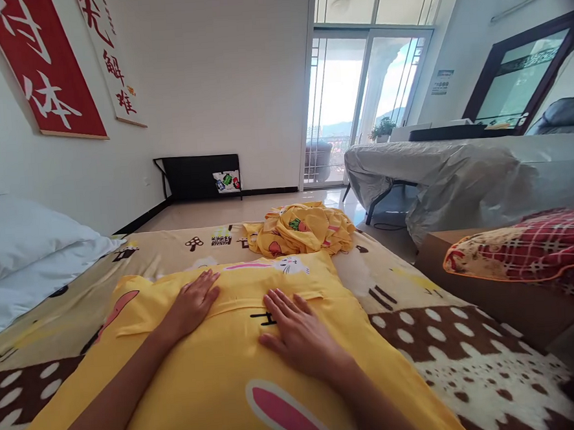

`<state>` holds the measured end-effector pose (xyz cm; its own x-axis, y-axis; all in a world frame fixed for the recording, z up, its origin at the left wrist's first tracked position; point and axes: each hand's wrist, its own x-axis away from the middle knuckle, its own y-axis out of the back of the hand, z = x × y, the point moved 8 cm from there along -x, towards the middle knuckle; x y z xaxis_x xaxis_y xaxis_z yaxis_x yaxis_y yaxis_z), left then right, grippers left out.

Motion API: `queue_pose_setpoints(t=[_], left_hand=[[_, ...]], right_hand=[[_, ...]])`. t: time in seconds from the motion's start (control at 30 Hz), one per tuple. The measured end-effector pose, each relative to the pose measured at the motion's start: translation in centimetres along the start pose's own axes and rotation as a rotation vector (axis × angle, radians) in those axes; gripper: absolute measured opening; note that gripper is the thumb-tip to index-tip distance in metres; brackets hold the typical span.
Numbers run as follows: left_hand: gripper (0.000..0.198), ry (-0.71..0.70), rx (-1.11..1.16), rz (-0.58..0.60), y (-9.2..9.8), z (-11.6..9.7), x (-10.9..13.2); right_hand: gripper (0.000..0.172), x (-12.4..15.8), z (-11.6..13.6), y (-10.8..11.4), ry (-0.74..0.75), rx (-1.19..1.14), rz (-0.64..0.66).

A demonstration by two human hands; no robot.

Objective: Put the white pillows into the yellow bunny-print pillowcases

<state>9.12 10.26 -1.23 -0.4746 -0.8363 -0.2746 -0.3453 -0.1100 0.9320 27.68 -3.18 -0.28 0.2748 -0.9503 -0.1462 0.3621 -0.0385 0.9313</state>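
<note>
A yellow pillowcase (204,376) with a rabbit print and a folded flap across it lies in front of me, looking filled, as on a pillow. My left hand (190,305) rests flat on it near the flap, fingers stretched out. Further right, my right hand (299,334) also presses flat on the yellow fabric, its fingers slightly spread beside a black printed letter. Neither hand grips anything. Beyond the pillowcase a crumpled heap of matching yellow cloth (302,230) lies at the far edge of the bed.
A patterned brown and beige blanket (436,348) covers the bed. White pillows (31,250) are stacked at the left. On the right stand a cardboard box (497,306) with a red plaid quilt (527,252) on it and a plastic-covered table (410,162).
</note>
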Motion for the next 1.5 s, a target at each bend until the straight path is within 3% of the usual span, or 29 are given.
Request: queue_pose_setpoints(t=[0.17, 0.23, 0.37, 0.5, 0.67, 0.83, 0.9, 0.97, 1.07, 1.13, 1.23, 1.33, 1.4, 1.5], left_hand=[[0.064, 0.218, 0.009, -0.001, -0.7, 8.6, 3.4], [0.065, 0.275, 0.001, 0.013, -0.8, 11.0, 4.8], [0.065, 0.328, 0.011, 0.029, -1.2, 14.6, 6.9], [0.065, 0.355, 0.041, -0.014, -1.5, 16.6, 8.3], [0.063, 0.43, 0.081, -0.068, -1.5, 17.9, 9.8], [0.059, 0.389, 0.104, -0.117, -1.3, 17.9, 10.1], [0.057, 0.372, 0.104, -0.142, -1.1, 17.9, 10.1], [0.055, 0.36, 0.098, -0.168, -0.5, 17.7, 10.0], [0.052, 0.299, 0.071, -0.229, 1.1, 16.5, 10.0], [0.051, 0.208, 0.067, -0.268, 2.1, 15.0, 10.1], [0.053, 0.129, 0.092, -0.234, 2.0, 13.3, 10.2], [0.055, 0.1, 0.112, -0.135, 0.0, 13.0, 10.3], [0.054, 0.071, 0.123, -0.103, -1.2, 13.2, 10.5], [0.053, 0.07, 0.143, -0.083, -2.2, 13.9, 10.6]], right_hand=[[0.07, -0.1, -5.4, 1.1, -0.294, 0.056, 0.116], [0.064, 0.1, -6.9, 1.2, -0.383, 0.092, 0.152], [0.062, 0.3, -7.8, 1.1, -0.408, 0.207, 0.17], [0.057, 0.1, -9.1, 0.3, -0.438, 0.24, 0.134], [0.05, 0.3, -12.6, -0.4, -0.61, 0.338, 0.123], [0.045, 1.1, -13.3, 1.1, -0.722, 0.453, 0.07], [0.044, 0.8, -11.9, 2.6, -0.732, 0.517, 0.006], [0.044, -0.5, -8.9, 4.1, -0.671, 0.557, -0.074], [0.046, -4.0, -1.3, 5.5, -0.429, 0.544, -0.196], [0.047, -6.8, 4.7, 5.0, -0.257, 0.507, -0.22], [0.047, -11.1, 13.0, 1.7, 0.0, 0.453, -0.147], [0.051, -14.5, 18.4, -3.0, 0.143, 0.442, -0.092], [0.055, -15.9, 19.8, -6.1, 0.179, 0.425, -0.059], [0.057, -16.5, 19.4, -9.1, 0.188, 0.361, -0.02]])
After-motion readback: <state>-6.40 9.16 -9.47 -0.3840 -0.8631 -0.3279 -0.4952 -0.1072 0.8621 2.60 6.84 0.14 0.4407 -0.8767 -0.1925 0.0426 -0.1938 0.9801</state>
